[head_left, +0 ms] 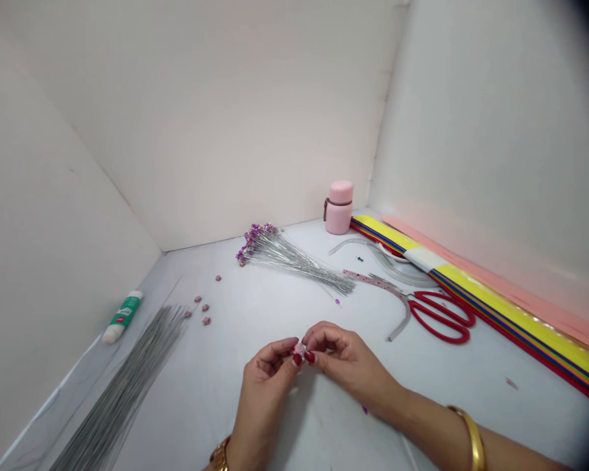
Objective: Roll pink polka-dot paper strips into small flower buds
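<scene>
The left hand (266,386) and right hand (351,363) together pinch a small pink piece (300,349), maybe a star; purple-topped wires (294,258) lie far; bare wires (127,383) and five loose pink bits (205,307) lie left.

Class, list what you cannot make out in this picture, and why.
Head view:
- Small pink piece: mostly covered by fingers of the left hand and right hand.
- Grey wires: near ends cut off by the bottom edge.
- Gold wristband: partly cut off by the bottom edge.
- Green-and-white tube: lettering too small and blurred.

Plain red scissors handles (439,318)
</scene>
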The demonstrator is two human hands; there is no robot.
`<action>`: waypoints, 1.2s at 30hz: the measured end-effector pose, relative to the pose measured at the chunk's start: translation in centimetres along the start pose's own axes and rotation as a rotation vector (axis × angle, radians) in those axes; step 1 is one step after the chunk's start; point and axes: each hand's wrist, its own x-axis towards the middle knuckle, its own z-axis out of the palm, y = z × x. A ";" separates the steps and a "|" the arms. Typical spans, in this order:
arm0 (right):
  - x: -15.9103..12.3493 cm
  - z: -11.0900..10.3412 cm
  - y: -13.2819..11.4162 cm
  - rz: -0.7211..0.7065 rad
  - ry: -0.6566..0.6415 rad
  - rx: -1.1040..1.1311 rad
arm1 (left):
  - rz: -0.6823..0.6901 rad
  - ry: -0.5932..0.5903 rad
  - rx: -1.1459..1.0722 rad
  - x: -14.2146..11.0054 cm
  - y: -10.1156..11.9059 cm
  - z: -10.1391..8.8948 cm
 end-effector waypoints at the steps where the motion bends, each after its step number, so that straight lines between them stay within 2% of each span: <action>1: 0.1 -0.1 -0.1 -0.005 -0.003 -0.009 | -0.003 -0.003 -0.005 0.0 0.0 0.0; 9: 0.2 -0.2 -0.1 -0.030 -0.031 -0.039 | -0.007 -0.016 -0.050 0.1 -0.4 -0.2; 16: 0.2 -0.1 0.1 -0.076 -0.022 -0.105 | 0.001 -0.007 -0.002 -0.2 0.3 0.1; 21: 0.1 0.1 -0.1 -0.021 0.022 -0.144 | 0.024 -0.047 0.045 -0.3 0.5 0.2; 27: -0.1 0.1 0.1 0.018 0.033 -0.130 | 0.012 -0.012 0.064 -0.2 0.1 0.1; 31: -0.1 0.1 0.2 0.093 0.032 -0.083 | 0.004 -0.010 0.073 -0.1 0.1 0.0; 36: -0.1 0.1 -0.3 0.147 0.007 0.033 | 0.075 -0.129 0.099 -0.2 0.2 0.0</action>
